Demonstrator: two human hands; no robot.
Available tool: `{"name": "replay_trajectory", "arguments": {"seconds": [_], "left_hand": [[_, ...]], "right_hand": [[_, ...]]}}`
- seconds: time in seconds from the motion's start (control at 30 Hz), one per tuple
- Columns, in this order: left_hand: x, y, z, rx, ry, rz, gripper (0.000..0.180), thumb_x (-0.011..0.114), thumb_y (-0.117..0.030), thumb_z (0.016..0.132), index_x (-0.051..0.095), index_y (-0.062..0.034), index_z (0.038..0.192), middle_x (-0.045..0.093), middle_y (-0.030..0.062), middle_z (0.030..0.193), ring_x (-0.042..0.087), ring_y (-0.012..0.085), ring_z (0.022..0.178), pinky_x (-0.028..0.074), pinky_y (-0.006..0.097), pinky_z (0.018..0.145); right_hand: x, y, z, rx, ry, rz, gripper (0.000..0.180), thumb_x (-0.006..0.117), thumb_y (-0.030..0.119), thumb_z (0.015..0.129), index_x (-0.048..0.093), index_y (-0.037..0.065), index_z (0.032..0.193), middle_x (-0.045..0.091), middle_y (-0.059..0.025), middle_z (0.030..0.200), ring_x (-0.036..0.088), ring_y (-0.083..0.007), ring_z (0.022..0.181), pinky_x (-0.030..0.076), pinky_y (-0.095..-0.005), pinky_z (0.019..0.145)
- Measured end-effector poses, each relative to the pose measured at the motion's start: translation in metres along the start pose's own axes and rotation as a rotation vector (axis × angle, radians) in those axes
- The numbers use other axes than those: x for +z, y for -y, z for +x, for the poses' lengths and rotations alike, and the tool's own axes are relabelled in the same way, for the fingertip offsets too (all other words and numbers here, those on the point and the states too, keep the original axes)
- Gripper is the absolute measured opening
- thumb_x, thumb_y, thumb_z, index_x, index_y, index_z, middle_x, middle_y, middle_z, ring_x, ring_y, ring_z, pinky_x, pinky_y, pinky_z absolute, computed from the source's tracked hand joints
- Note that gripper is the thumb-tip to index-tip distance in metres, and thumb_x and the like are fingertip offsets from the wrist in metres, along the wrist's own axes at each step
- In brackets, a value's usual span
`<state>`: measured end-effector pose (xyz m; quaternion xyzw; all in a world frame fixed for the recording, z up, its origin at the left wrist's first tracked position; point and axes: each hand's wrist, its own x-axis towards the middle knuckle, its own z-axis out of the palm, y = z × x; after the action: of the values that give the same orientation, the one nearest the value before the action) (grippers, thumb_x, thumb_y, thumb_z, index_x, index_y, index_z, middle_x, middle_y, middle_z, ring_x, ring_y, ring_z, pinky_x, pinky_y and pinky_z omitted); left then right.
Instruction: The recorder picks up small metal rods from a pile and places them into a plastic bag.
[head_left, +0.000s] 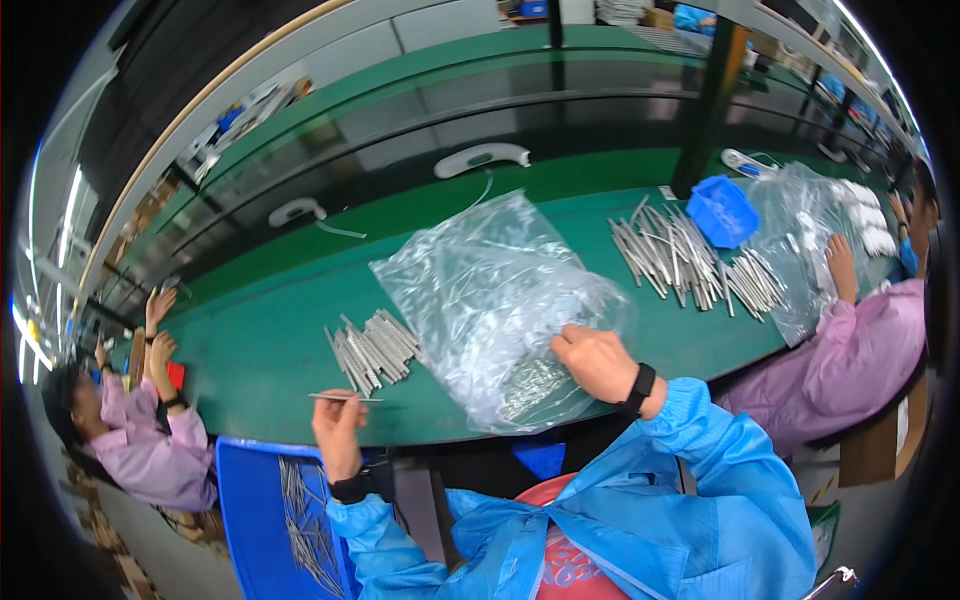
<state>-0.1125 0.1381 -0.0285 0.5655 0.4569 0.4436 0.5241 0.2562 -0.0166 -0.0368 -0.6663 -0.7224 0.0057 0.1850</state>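
Observation:
My left hand pinches a thin grey rod level above the near edge of the green bench. Just beyond it lies a pile of grey, ridged-looking rods, side by side. A large clear plastic bag is spread out in front of me, its near part holding many small shiny pieces, too small to name. My right hand is at the bag's right side with its fingers drawn together, fingertips down among the folds. Whatever they grip there is hidden.
A blue bin with loose thin rods stands below the bench edge at my left. Further right are more rods, a blue tray and another clear bag. People in pink sit on both sides.

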Motion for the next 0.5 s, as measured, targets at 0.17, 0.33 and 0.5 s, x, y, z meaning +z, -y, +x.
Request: {"name": "replay_trajectory", "arguments": {"seconds": [0.17, 0.33, 0.5], "left_hand": [[0.060, -0.020, -0.058, -0.108, 0.131, -0.306, 0.014, 0.060, 0.000, 0.094, 0.056, 0.0011, 0.108, 0.064, 0.0080, 0.095, 0.060, 0.0134, 0.075, 0.046, 0.025, 0.062], [0.104, -0.021, -0.076, -0.183, 0.268, -0.486, 0.018, 0.059, 0.001, 0.095, 0.057, 0.0011, 0.112, 0.064, 0.0105, 0.099, 0.062, 0.0157, 0.078, 0.048, 0.027, 0.064], [0.130, -0.013, -0.081, -0.238, 0.349, -0.632, 0.017, 0.060, 0.003, 0.094, 0.057, 0.0005, 0.111, 0.064, 0.0142, 0.107, 0.068, 0.0210, 0.088, 0.055, 0.031, 0.075]], "right_hand": [[-0.003, 0.006, 0.004, 0.021, -0.105, 0.219, 0.011, 0.072, 0.010, 0.082, 0.065, 0.006, 0.090, 0.059, -0.0112, 0.085, 0.064, -0.0330, 0.077, 0.051, -0.0425, 0.067], [-0.005, 0.006, 0.006, 0.071, -0.119, 0.295, 0.012, 0.074, 0.011, 0.083, 0.066, 0.004, 0.088, 0.062, -0.0109, 0.083, 0.065, -0.0292, 0.073, 0.051, -0.0389, 0.063], [-0.016, 0.019, -0.003, 0.444, -0.001, 1.137, 0.007, 0.070, 0.000, 0.089, 0.066, -0.002, 0.095, 0.069, -0.0100, 0.092, 0.071, -0.0202, 0.084, 0.056, -0.0294, 0.070]]}}
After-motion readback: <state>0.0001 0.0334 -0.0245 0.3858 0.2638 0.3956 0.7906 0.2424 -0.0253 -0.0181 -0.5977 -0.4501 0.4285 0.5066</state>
